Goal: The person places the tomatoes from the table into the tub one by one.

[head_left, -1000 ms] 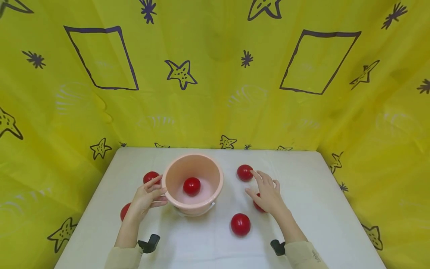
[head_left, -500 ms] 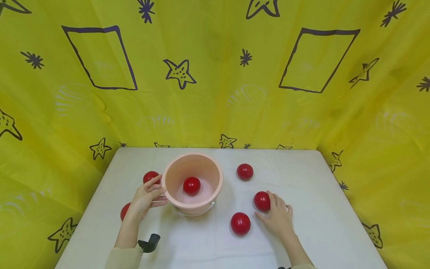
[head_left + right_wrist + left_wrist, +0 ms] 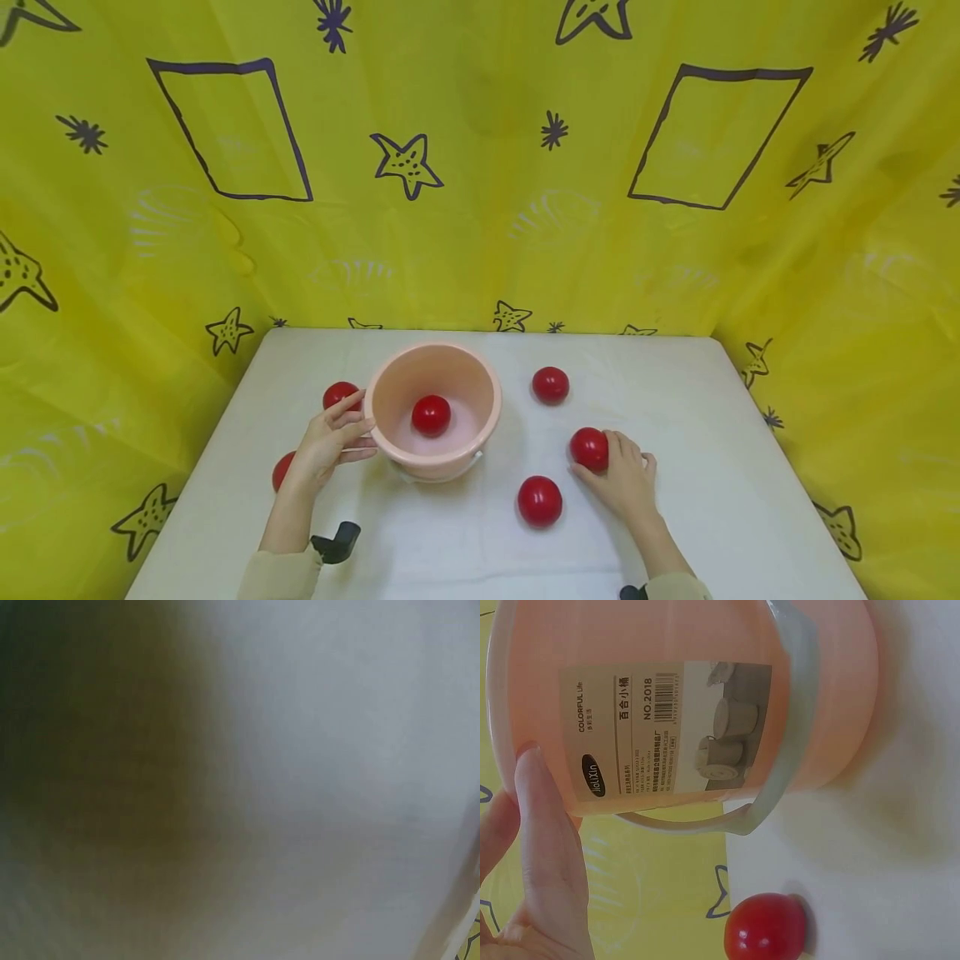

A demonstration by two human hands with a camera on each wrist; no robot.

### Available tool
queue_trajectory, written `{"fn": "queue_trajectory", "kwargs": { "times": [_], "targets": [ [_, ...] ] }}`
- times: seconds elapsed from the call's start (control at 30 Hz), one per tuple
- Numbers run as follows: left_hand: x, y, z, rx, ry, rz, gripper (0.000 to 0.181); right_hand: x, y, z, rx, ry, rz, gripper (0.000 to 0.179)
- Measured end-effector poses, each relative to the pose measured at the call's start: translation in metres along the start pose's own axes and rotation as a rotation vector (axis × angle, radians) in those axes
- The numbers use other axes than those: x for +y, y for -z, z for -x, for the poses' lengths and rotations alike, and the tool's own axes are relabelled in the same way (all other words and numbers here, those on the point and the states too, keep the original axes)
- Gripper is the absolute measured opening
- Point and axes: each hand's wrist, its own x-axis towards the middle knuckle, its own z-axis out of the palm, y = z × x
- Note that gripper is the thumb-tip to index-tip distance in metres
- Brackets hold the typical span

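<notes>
From my end I am watching the right hand (image 3: 626, 481) holding a red ball (image 3: 588, 448) on the right of the table (image 3: 480, 558), its thumb and fingers curling round the near and right sides. I am not able to tell whether the table is still bearing the ball's weight, since the right wrist view is giving me only blur. The left hand (image 3: 327, 442) is standing open, fairly straight fingers resting on the left side of the bucket (image 3: 435, 371) at its rim (image 3: 435, 460) without wrapping round it. One ball (image 3: 431, 416) is already sitting on the bottom inside.

I am worrying most about that right grip: the surface is looking smooth, the far left side is showing uncovered, and squeezing unevenly could be sending the ball rolling. The near ball (image 3: 540, 502) is lying close to the thumb, so a low sweep leftward could be knocking it, while the far ball (image 3: 551, 385) is sitting safely apart.

I am also judging the left hand's touch too light for a hard bump; a ball striking the wall could be tipping the bucket or shoving it into the ball (image 3: 341, 397) beside those fingertips. Another ball (image 3: 282, 471) is lying partly behind the left wrist, where a careless elbow-ward pull could be nudging it. The handle (image 3: 799, 712) is hanging down, possibly snagging a finger.
</notes>
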Motion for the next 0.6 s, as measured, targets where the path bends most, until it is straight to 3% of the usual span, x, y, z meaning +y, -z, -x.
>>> {"fn": "queue_trajectory", "kwargs": {
  "times": [0.33, 0.6],
  "targets": [
    [-0.001, -0.001, 0.0, 0.001, 0.001, 0.004, 0.058, 0.006, -0.001, -0.003, 0.022, 0.013, 0.0, 0.08],
    [0.001, 0.0, 0.0, 0.007, 0.002, -0.001, 0.06, -0.011, 0.02, -0.018, 0.067, 0.113, 0.035, 0.075]
  ]
}}
